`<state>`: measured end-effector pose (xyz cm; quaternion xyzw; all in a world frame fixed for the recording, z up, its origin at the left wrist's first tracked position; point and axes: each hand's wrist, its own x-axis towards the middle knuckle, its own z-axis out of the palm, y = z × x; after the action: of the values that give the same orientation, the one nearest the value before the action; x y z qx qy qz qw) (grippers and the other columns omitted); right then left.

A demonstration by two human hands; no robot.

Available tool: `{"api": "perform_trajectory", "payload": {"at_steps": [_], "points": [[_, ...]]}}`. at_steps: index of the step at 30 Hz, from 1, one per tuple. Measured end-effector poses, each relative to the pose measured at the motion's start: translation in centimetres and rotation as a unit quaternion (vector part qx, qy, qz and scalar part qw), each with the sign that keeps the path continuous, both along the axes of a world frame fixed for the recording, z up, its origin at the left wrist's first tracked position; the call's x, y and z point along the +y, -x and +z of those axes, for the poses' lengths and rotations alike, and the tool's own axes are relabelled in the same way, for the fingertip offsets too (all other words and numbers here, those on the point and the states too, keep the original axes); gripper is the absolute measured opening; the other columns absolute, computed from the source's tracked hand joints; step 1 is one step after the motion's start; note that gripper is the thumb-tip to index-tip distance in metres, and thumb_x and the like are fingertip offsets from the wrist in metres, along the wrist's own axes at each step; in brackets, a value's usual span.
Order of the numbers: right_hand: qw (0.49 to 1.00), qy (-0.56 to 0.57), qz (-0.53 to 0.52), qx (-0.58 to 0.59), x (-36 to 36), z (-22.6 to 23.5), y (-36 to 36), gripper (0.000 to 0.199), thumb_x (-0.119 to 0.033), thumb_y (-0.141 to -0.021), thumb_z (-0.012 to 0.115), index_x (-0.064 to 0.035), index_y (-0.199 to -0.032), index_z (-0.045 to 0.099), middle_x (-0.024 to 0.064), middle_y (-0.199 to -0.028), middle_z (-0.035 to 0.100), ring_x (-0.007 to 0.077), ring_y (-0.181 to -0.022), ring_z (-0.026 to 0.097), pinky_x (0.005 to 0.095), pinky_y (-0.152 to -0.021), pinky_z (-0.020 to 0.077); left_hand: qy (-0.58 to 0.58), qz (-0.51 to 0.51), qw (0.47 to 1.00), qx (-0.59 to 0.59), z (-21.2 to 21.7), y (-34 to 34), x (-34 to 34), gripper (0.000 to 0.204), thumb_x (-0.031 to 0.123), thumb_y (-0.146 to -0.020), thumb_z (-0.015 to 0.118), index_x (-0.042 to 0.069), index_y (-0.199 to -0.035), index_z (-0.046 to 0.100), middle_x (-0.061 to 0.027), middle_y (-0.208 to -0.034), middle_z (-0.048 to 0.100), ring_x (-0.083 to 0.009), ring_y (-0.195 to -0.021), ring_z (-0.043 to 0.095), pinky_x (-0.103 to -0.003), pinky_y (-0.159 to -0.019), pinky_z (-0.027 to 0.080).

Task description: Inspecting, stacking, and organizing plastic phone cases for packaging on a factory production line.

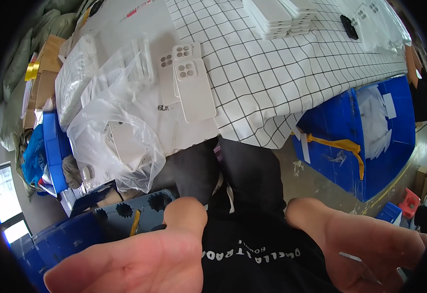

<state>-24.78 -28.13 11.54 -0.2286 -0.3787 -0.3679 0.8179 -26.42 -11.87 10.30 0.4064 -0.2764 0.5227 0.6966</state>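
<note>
Close to the camera, my left hand (135, 261) fills the lower left with its palm turned up; its fingers run out of the picture. On the lower right is my right hand (374, 244), also palm up, its fingers cut off by the edge. Thin pale slivers (350, 256) show over the right palm; I cannot make out what they are. Neither hand touches the table. White phone cases (196, 95) with camera holes overlap at its front edge. Left of them lies an open clear plastic bag (89, 127) with white pieces inside.
Stacks of white flat cases (267, 19) stand on the checked tablecloth (252, 93). Bagged cases (379, 29) lie at the far right. A blue bin (330, 122) with white scraps stands right of my legs. At left are a cardboard box (47, 73) and blue crate (54, 151).
</note>
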Motion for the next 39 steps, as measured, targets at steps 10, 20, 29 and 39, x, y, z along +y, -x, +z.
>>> {"api": "perform_trajectory", "payload": {"at_steps": [10,20,29,39], "points": [[0.979,0.102,0.022,0.174,3.1,-4.7,-1.8,0.021,0.004,-0.085,0.047,-0.0043,-0.102,0.057,0.0043,-0.086,0.042,0.0149,-0.069,0.044,0.0244,-0.057,0.0381,-0.175,0.209,0.928,0.254,-3.7,-0.9,9.0,0.042,0.033,-0.099,0.037,-0.002,-0.114,0.055,-0.024,-0.121,0.054,-0.0368,-0.103,0.058,-0.044,-0.085,0.049],[0.755,0.34,0.206,0.522,6.4,-19.2,0.5,0.035,-0.014,-0.097,0.043,-0.0006,-0.129,0.044,0.0086,-0.083,0.054,0.0029,-0.048,0.031,0.0173,-0.044,0.0229,-0.2,0.113,0.602,0.765,-14.8,-5.8,9.7,0.045,0.013,-0.085,0.07,-0.001,-0.123,0.048,-0.0136,-0.103,0.065,-0.0238,-0.092,0.064,-0.033,-0.079,0.049],[0.717,0.383,0.185,0.552,8.6,-17.5,-1.6,0.039,-0.004,-0.091,0.059,-0.0028,-0.129,0.048,0.0046,-0.095,0.06,0.0006,-0.055,0.041,0.0168,-0.046,0.0274,0.22,-0.105,0.818,0.522,-16.9,-0.7,5.0,0.047,0.0,-0.091,0.057,0.0,-0.134,0.038,-0.0141,-0.111,0.064,-0.0184,-0.101,0.063,-0.032,-0.087,0.051],[0.772,0.434,0.026,0.463,7.2,-17.1,-0.9,0.025,0.001,-0.08,0.07,-0.0031,-0.105,0.064,0.0056,-0.094,0.065,0.0034,-0.054,0.047,0.0178,-0.045,0.0313,0.188,-0.105,0.837,0.503,-13.8,-0.4,8.1,0.054,0.025,-0.1,0.044,0.01,-0.148,0.024,-0.019,-0.137,0.046,-0.0321,-0.123,0.051,-0.049,-0.1,0.045]]}}
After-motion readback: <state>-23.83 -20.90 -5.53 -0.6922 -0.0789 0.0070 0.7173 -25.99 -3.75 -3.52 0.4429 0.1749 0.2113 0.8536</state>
